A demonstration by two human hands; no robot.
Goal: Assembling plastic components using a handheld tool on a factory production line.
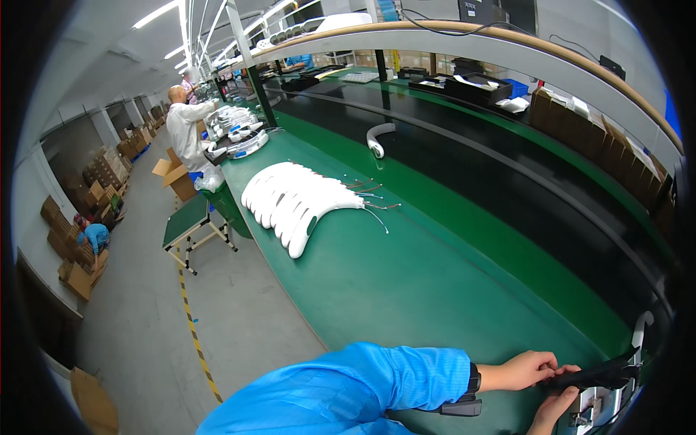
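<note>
At the lower right, my left hand (528, 370) reaches in from a blue sleeve, a black band round its wrist. Its fingers are bent and pinched at the near end of a dark, flat, flexible-looking black piece (605, 374). Just below, my right hand (554, 410) shows only in part, its fingers closed at the same end of that piece. The piece's exact kind cannot be made out. Beneath it, close to my right hand, is a metal fixture (591, 407) with a clamp. Farther up the green table lies a row of white curved shells (290, 199) with thin wires sticking out.
A black conveyor belt (493, 138) runs along the far side, carrying one white curved piece (375, 141). Cardboard dividers (594, 134) and black trays (471, 88) stand beyond it. A green stool (187, 221) is left of the table (377, 283). Another person (190, 130) works farther along.
</note>
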